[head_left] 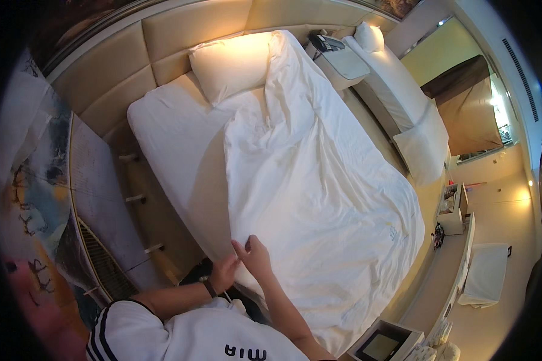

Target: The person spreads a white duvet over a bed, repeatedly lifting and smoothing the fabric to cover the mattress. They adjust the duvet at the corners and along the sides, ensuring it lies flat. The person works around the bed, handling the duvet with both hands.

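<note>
Left grip (pixel 223 274), right grip (pixel 256 259) at duvet (pixel 307 180) edge, closure unclear; black lettering (pixel 245 352) on shirt (pixel 190 331)

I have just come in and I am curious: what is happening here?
A person has the left hand and right hand close together at the edge of a rumpled white cover; whether either grips it is not clear. The cover lies over the right part of the bed, leaving much of the left part uncovered. A pillow lies by the headboard.

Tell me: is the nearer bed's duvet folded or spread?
Spread, but not fully: the white duvet lies rumpled across the right of the nearer bed, leaving white sheet bare along the left.
</note>
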